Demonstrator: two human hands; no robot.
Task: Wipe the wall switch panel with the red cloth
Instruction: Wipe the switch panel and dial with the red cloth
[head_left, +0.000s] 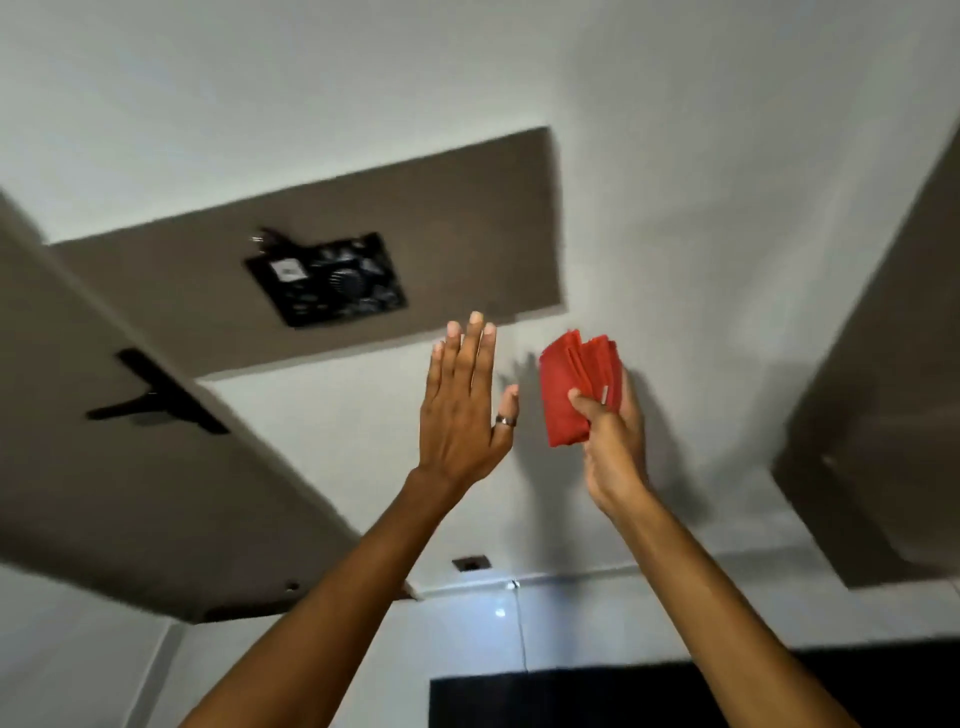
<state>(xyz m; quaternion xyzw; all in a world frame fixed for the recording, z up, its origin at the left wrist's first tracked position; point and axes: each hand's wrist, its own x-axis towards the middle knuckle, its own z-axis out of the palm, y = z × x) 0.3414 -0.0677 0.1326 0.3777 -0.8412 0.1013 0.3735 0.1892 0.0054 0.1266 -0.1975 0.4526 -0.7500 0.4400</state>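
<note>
The black switch panel sits tilted on a brown band of the wall, up and left of my hands, with a small plug at its upper left corner. A folded red cloth is held upright in my right hand, thumb pressed on its front. My left hand is raised flat beside it, fingers straight and apart, a ring on the thumb, holding nothing. Both hands are below and to the right of the panel and do not touch it. The view is blurred.
A brown door with a dark lever handle stands at the left. Another brown panel is at the right. A small dark socket is low on the white wall, above a black screen.
</note>
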